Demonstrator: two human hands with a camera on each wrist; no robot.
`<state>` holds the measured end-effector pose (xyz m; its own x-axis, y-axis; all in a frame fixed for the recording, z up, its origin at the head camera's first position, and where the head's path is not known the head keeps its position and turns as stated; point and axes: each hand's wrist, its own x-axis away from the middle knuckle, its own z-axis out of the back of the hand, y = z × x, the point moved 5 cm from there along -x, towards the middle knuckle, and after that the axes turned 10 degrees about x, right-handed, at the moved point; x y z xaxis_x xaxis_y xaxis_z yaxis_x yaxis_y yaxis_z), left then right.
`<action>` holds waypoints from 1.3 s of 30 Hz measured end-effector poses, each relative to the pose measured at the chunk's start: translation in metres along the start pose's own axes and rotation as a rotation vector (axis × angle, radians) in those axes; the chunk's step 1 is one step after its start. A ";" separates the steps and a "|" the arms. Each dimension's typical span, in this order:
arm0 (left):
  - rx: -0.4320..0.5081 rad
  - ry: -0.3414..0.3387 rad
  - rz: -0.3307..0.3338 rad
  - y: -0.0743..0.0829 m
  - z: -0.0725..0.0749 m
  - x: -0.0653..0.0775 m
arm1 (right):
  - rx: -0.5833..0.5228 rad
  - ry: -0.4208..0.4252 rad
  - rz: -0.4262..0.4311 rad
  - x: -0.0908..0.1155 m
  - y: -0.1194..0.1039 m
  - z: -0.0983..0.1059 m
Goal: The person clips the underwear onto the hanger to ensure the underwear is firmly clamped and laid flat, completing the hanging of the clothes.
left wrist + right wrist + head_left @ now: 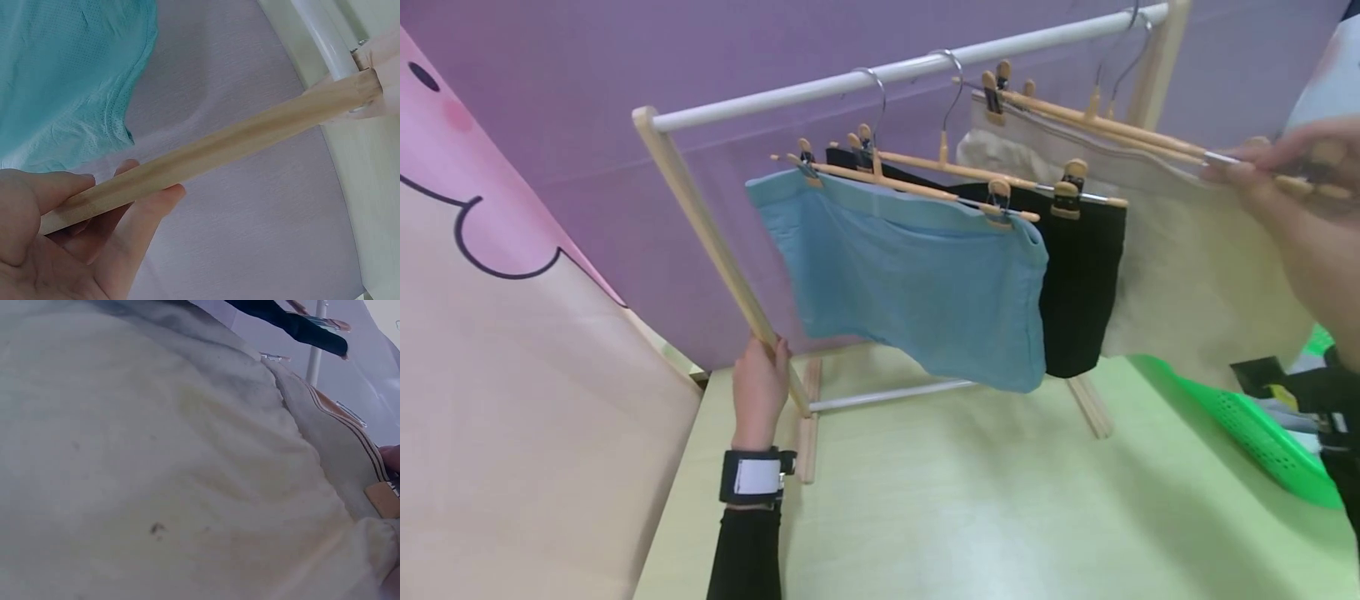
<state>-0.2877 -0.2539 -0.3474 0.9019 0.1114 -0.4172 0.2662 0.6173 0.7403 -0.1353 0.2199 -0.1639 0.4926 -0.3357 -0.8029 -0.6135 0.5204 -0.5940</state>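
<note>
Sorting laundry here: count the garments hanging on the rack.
3. The blue garment hangs nearest the left hand, the black garment behind it, the cream garment by the right hand. More may be hidden behind.

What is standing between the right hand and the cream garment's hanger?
Nothing visible: the right hand already pinches the end of the wooden clip hanger carrying the cream garment. The black garment hangs beside it, toward the left.

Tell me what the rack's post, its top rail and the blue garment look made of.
Post: pale unfinished-looking wood, grain visible in the left wrist view.
Top rail: smooth white tube, metal or plastic; cannot tell.
Blue garment: thin soft fabric, finely textured, draping in folds.
</note>
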 end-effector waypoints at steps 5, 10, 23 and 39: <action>-0.007 -0.009 0.007 0.000 0.001 0.001 | 0.243 -0.016 0.041 -0.005 -0.016 -0.017; -0.004 -0.014 0.010 0.000 0.000 0.002 | 0.360 -0.042 0.061 -0.006 -0.019 -0.028; -0.012 -0.003 0.008 0.001 0.002 0.003 | 0.519 -0.079 0.082 -0.002 -0.008 -0.037; -0.020 -0.002 0.015 -0.001 0.001 0.002 | 0.441 -0.176 0.005 0.016 -0.005 -0.024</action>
<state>-0.2859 -0.2551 -0.3480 0.9064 0.1193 -0.4051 0.2459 0.6308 0.7360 -0.1393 0.1932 -0.1754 0.6106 -0.2139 -0.7625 -0.3145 0.8181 -0.4814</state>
